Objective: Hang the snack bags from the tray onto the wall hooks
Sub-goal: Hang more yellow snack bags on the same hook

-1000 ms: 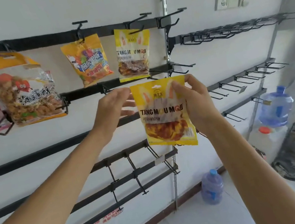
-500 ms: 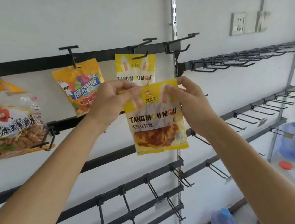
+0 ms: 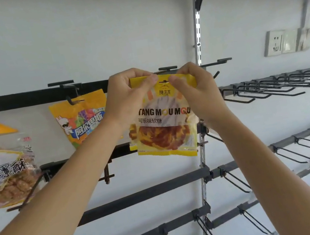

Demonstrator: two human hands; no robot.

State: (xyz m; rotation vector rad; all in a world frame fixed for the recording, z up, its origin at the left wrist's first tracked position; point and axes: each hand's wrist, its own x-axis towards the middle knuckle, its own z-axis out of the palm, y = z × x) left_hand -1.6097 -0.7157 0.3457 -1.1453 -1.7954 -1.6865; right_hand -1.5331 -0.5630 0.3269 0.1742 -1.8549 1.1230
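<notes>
Fingertips [image 3: 148, 81] of left hand [image 3: 126, 99] and right hand [image 3: 196, 89] pinch snack bag's [image 3: 164, 128] top.

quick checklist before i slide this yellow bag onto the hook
1. Left hand pinches the yellow bag at its top edge: ok.
2. Right hand pinches the same edge: ok.
3. Hang hole uncovered between the thumbs: ok.
4. Hole sits just below the hook: ok.
5. Hole already threaded on it: cannot tell.
6. Free room on that hook: cannot tell, the bag hides it.
</notes>
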